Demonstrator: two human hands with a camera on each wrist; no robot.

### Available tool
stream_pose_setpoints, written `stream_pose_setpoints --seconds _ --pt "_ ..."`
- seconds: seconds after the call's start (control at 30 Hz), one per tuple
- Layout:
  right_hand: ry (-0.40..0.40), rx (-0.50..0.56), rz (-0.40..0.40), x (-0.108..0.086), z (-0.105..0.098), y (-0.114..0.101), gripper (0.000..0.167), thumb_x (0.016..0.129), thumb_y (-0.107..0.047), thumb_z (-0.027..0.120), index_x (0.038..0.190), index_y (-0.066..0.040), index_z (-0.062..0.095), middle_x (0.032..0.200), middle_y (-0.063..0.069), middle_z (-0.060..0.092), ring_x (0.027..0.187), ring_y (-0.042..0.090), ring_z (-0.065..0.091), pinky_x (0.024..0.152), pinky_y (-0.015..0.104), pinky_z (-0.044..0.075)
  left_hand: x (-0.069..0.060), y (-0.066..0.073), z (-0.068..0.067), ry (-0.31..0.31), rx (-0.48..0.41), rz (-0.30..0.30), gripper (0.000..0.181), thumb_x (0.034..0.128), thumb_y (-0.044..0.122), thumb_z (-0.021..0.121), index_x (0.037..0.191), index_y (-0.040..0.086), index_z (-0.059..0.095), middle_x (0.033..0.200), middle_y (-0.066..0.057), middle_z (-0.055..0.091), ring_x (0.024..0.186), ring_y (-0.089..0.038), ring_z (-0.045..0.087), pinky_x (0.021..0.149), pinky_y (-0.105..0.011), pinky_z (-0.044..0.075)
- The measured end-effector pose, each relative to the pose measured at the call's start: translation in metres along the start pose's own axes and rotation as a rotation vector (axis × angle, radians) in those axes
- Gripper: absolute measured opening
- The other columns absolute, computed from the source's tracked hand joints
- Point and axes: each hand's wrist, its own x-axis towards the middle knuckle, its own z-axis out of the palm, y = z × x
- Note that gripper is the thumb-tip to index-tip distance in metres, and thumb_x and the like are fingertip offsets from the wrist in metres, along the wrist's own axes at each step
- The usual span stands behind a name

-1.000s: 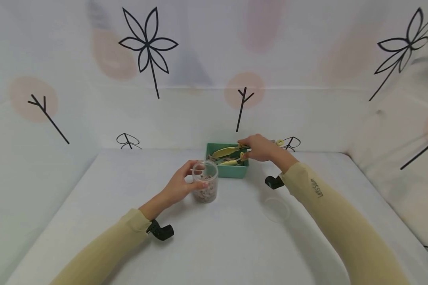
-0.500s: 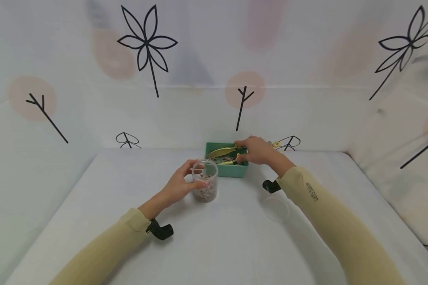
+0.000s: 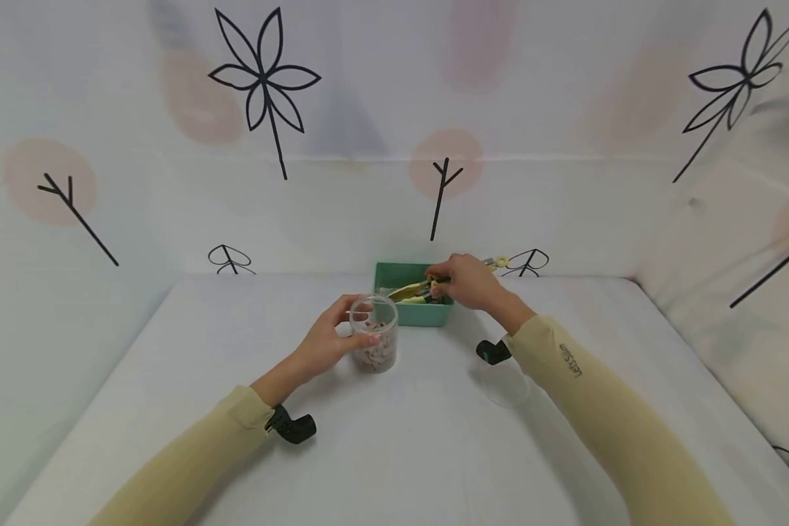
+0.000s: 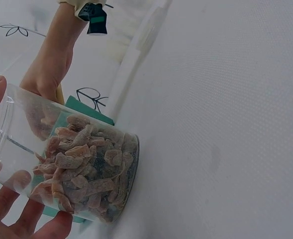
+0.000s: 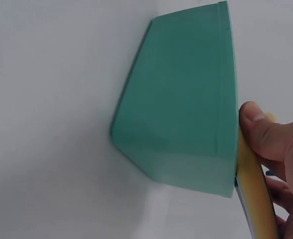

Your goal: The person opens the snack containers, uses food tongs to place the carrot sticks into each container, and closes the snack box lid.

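In the head view my left hand (image 3: 322,342) holds a clear plastic jar (image 3: 380,354) upright on the table, thumb in front and fingers behind. Its mouth is uncovered. Chunky brownish dried pieces fill roughly its lower half, plainest in the left wrist view through the jar wall (image 4: 86,164). Just behind stands a green rectangular box (image 3: 424,316). My right hand (image 3: 470,283) grips yellow-sided tongs (image 3: 406,292) over the box's right rim, and their tips reach down inside. Whether the tips pinch anything is hidden. The right wrist view shows the tongs' yellow handle (image 5: 257,194) against the box rim.
A clear round lid (image 3: 505,386) lies flat on the white table (image 3: 394,453), below my right wrist. Behind the box rises a patterned fabric backdrop (image 3: 329,219), close to the table's far edge. Black wrist cameras hang under both cuffs.
The two arms of the tongs, spread apart earlier, have come together inside the box. My right hand has shifted slightly left and down. My left hand and the jar stay in place.
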Motion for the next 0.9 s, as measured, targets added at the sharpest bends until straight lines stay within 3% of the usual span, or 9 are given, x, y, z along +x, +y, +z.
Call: stream_pose_setpoints --seconds 0.1,0.33,0.57,0.9 --pt "0.018 -0.015 -0.006 -0.002 0.000 -0.002 0.036 0.092 -0.024 0.073 0.125 -0.009 0.070 0.103 0.006 0.069 0.092 0.025 0.058 0.076 0.042 0.048 0.005 -0.016 -0.001 0.008 0.009 0.006 0.063 0.0894 0.013 0.076 0.144 0.010 0.044 0.141 -0.017 0.051 0.130 -0.043 0.044 0.098 -0.062 0.039" --pt "0.081 -0.005 -0.020 -0.007 -0.006 0.003 0.036 0.091 -0.022 0.075 0.124 -0.008 0.070 0.103 0.007 0.071 0.090 0.025 0.058 0.072 0.041 0.047 0.002 -0.003 -0.001 -0.003 -0.007 -0.013 0.064 0.0895 0.008 0.074 0.144 0.003 0.041 0.142 -0.024 0.048 0.131 -0.047 0.042 0.099 -0.063 0.039" --pt "0.130 0.022 0.037 -0.017 -0.020 0.010 0.034 0.091 -0.022 0.074 0.123 -0.011 0.071 0.104 0.010 0.071 0.090 0.026 0.058 0.070 0.041 0.047 0.008 -0.023 -0.001 0.004 0.002 -0.014 0.067 0.0890 0.014 0.076 0.147 0.013 0.042 0.144 -0.016 0.050 0.132 -0.039 0.044 0.099 -0.062 0.040" --pt "0.196 0.060 0.114 -0.027 -0.033 0.016 0.039 0.091 -0.020 0.075 0.127 -0.008 0.069 0.108 0.012 0.071 0.090 0.027 0.058 0.070 0.040 0.047 0.007 -0.025 -0.001 0.015 0.019 -0.001 0.064 0.0882 0.023 0.078 0.143 0.020 0.046 0.140 -0.007 0.053 0.129 -0.031 0.048 0.098 -0.060 0.042"
